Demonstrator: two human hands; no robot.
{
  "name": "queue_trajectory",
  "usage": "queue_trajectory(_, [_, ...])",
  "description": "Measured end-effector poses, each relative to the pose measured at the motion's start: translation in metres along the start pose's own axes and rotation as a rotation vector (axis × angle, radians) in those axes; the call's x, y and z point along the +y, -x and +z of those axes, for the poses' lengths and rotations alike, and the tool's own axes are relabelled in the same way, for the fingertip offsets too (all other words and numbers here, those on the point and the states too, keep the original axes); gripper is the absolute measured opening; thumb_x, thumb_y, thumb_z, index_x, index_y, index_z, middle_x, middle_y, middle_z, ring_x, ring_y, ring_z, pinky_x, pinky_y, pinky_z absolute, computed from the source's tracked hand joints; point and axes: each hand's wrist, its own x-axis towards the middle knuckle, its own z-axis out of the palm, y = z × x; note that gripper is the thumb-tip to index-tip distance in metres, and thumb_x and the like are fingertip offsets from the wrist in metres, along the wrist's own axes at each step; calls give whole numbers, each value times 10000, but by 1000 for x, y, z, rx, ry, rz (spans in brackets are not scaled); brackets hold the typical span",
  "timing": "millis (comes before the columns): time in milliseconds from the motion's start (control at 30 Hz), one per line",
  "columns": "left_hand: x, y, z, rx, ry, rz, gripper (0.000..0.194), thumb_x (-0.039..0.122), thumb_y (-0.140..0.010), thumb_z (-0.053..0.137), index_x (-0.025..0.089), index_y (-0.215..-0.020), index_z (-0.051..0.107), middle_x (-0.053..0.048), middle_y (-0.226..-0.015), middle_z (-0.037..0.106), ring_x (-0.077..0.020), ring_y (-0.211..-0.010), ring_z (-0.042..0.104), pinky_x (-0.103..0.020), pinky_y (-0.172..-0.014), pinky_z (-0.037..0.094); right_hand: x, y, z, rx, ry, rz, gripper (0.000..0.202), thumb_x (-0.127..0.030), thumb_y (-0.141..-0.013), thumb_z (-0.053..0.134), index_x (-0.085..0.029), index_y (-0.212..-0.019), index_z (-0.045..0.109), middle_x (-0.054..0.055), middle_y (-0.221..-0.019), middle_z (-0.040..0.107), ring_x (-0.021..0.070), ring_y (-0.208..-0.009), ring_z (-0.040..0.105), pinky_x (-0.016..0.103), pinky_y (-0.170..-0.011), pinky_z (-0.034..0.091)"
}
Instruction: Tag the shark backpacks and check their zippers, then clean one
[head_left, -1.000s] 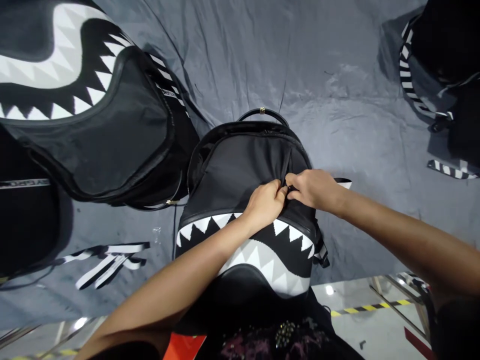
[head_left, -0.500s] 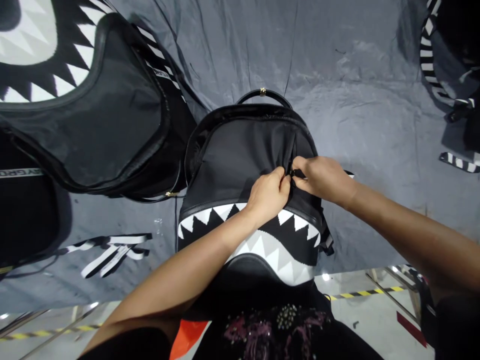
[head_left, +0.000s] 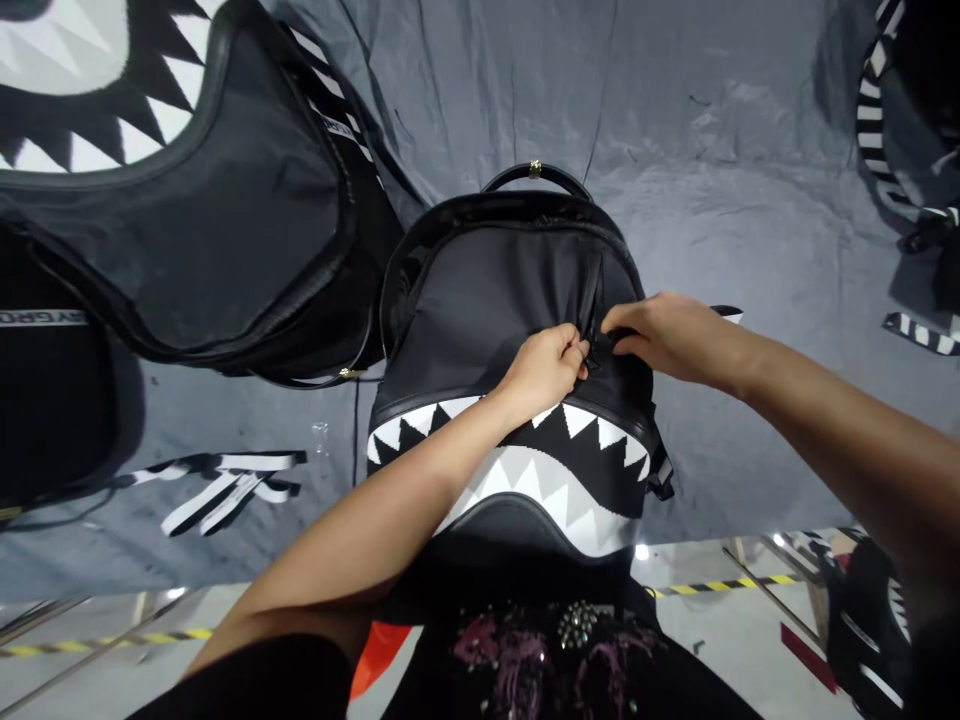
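Observation:
A black backpack (head_left: 487, 300) with white shark teeth across its front lies before me, its top handle pointing away. My left hand (head_left: 551, 365) pinches the dark fabric beside a vertical zip slit on the upper front panel; what exactly sits between the fingertips is too small to tell. Just right of the slit is my right hand (head_left: 660, 335), thumb and forefinger apart, with nothing visible between them. Its other fingers are curled and partly hidden.
Another toothed black bag (head_left: 247, 200) fills the upper left on the grey cloth (head_left: 735, 250). Striped straps (head_left: 232, 490) lie at the lower left, and more black-and-white straps (head_left: 870, 110) at the right edge. Yellow-black floor tape (head_left: 720, 587) shows beyond the table edge.
My right hand has moved away from the slit to the right and its finger and thumb have parted. My left hand still pinches at the slit. The whole view has shifted slightly.

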Motion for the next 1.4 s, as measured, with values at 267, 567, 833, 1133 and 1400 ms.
queue_trajectory(267, [-2,-1,0,-5,17,-11,211,261,-915,459,201,-715,434,27,-625,635,-63,-431,513,-189,-441,338,-2,-10,-1,-20,77,-48,193,-110,-820,598,-263,-838,713,8,-728,653,167,-659,551,295,-571,297])
queue_trajectory(567, [-2,-4,1,-15,1,-19,195,254,-921,461,192,-737,476,37,-594,622,-56,-422,516,-188,-462,371,-12,-22,-6,-107,-48,-19,188,-82,-755,663,-253,-678,687,-30,-582,567,143,-635,546,283,-600,324])
queue_trajectory(833, [-9,-5,2,-3,-48,-3,193,292,-906,473,196,-739,476,27,-602,628,-71,-439,533,-197,-477,376,-23,-27,2,-87,268,-40,124,-169,-802,644,-202,-878,736,51,-794,672,201,-757,618,290,-588,342])
queue_trajectory(1133, [-15,-7,8,85,-112,40,160,267,-835,555,194,-708,491,18,-624,595,-95,-508,529,-219,-512,358,-23,-19,9,-47,424,-132,264,-191,-878,471,-130,-988,703,118,-894,709,238,-840,646,301,-649,383])
queue_trajectory(1400, [-12,-6,13,172,-298,75,108,195,-826,532,191,-718,543,-25,-676,635,-152,-616,580,-270,-592,374,-21,-21,20,-89,343,-96,266,-228,-927,456,-140,-1064,666,111,-908,711,246,-846,652,315,-666,391])
